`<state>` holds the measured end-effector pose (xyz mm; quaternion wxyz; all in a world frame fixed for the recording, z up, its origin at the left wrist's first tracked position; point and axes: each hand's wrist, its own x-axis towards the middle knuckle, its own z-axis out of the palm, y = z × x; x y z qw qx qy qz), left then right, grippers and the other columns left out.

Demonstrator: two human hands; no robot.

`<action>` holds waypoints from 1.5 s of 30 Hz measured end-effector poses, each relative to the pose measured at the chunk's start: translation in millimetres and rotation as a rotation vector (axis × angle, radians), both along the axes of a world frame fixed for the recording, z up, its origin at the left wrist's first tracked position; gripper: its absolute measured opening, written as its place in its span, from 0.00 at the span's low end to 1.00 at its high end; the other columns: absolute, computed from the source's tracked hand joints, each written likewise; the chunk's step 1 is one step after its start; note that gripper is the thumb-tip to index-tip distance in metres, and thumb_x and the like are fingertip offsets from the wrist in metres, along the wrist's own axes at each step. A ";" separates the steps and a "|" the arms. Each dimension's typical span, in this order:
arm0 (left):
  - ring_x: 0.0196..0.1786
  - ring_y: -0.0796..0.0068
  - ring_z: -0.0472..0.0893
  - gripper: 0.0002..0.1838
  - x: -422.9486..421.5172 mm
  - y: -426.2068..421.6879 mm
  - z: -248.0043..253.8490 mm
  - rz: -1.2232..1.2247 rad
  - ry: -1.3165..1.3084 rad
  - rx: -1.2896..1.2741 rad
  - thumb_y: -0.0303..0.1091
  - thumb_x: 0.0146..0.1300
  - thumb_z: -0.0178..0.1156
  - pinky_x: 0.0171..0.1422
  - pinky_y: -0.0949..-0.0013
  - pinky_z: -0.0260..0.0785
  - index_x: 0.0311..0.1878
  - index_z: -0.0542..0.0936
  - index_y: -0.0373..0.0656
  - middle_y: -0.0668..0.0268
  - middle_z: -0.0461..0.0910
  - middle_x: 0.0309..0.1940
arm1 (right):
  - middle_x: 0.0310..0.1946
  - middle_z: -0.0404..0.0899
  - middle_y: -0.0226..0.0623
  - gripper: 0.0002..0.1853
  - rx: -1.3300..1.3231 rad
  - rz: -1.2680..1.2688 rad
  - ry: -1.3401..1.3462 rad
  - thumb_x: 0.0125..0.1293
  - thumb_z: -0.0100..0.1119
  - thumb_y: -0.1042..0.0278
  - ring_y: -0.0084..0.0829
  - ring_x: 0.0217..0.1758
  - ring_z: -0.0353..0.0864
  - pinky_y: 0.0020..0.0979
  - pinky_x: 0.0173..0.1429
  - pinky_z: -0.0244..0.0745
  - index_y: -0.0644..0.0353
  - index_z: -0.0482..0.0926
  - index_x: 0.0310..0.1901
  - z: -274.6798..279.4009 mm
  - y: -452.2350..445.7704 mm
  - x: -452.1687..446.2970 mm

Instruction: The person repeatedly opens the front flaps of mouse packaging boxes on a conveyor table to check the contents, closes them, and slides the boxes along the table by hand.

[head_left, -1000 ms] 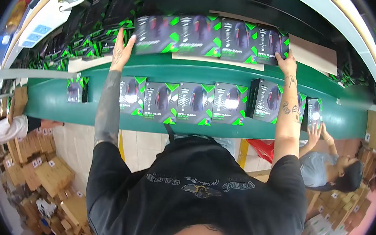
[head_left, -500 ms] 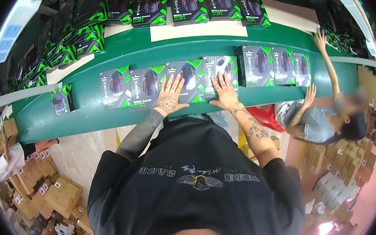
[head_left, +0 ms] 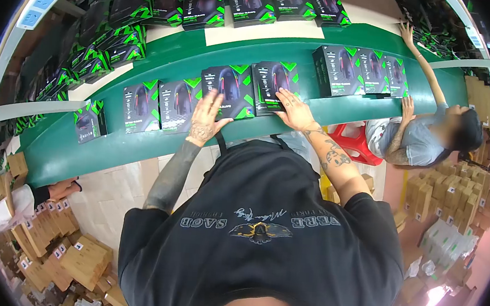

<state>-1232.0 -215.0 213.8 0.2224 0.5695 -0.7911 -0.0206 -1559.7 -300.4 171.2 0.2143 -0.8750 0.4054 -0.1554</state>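
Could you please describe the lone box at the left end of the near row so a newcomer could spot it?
On the long green bench, find the near row of boxes. Follow it left, past the left hand, to its end. The black-and-green box there sits alone, bare green separating it from the next one.

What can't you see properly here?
All in the head view:
Inside the black-and-green cardboard mouse box by the tattooed left hand: closed cardboard hides it.
That hand's palm: its back hides it.
The bare right hand's palm: same reason.
The box's tiniest writing: too small.
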 end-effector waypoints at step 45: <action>0.74 0.42 0.62 0.50 128.0 33.3 18.1 0.015 -0.319 0.465 0.63 0.48 0.70 0.75 0.48 0.57 0.74 0.64 0.54 0.56 0.63 0.73 | 0.26 0.83 0.49 0.20 0.390 -0.251 -0.038 0.68 0.59 0.53 0.52 0.33 0.86 0.42 0.40 0.80 0.62 0.80 0.51 64.1 6.5 43.6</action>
